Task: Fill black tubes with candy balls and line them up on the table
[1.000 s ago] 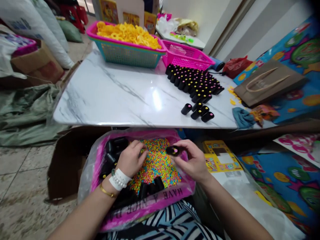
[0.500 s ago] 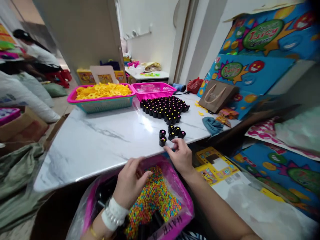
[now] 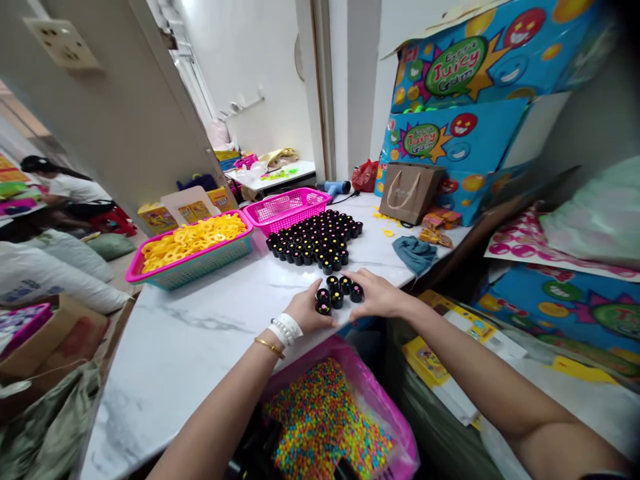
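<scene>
A small cluster of black cylinders (image 3: 337,299), each with a pink or yellow dot on top, stands upright near the table's front edge. My left hand (image 3: 309,308) curls around the left side of this cluster, its fingers against the nearest pieces. From the right, my right hand (image 3: 373,295) wraps its thumb and fingers around the outer cylinder. A larger block of the same black cylinders (image 3: 316,240) stands packed just behind. Below the table edge, a pink bin (image 3: 407,437) lined with clear plastic holds many small coloured balls (image 3: 325,413) and some black tubes.
A basket of yellow plastic pieces (image 3: 195,240) and a pink basket (image 3: 290,207) stand along the back of the white marbled table (image 3: 200,333). At right lie a blue cloth (image 3: 414,253), a brown paper bag (image 3: 411,193) and blue cartons (image 3: 450,133). A person (image 3: 70,187) sits far left.
My left hand has moved from above the ball bin up to the cylinder cluster. My right hand has shifted to the cluster's right side. The view has turned slightly rightward.
</scene>
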Tool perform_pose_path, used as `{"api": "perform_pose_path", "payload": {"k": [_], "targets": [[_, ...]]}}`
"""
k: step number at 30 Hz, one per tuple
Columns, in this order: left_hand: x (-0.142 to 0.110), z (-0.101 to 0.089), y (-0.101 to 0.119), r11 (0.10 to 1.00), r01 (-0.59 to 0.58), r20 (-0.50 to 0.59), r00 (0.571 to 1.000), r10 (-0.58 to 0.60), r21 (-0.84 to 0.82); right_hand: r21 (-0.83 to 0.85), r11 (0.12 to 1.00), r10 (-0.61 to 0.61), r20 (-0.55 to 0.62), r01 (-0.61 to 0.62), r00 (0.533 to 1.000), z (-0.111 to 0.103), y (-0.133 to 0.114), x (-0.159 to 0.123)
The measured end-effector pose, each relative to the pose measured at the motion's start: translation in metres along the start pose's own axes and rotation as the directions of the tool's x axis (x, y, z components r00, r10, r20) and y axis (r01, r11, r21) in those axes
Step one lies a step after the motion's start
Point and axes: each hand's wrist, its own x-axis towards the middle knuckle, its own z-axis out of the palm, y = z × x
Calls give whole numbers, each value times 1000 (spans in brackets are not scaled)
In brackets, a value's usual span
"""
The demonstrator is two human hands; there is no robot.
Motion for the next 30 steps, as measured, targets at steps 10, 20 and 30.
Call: {"api": "perform_pose_path", "payload": {"k": [10, 20, 30], "targets": [[41, 33, 47, 996, -67, -104, 993, 60, -64, -20, 995, 97, -167, -101, 981, -8, 28, -4], [126, 52, 82, 998, 51, -63, 997, -48, 37, -113, 979, 154, -148, -171, 977, -50, 93, 21], [186, 66, 108, 962, 254, -212, 939, -269, -97, -137, 991, 8, 55, -1, 998, -93, 153, 89]]}}
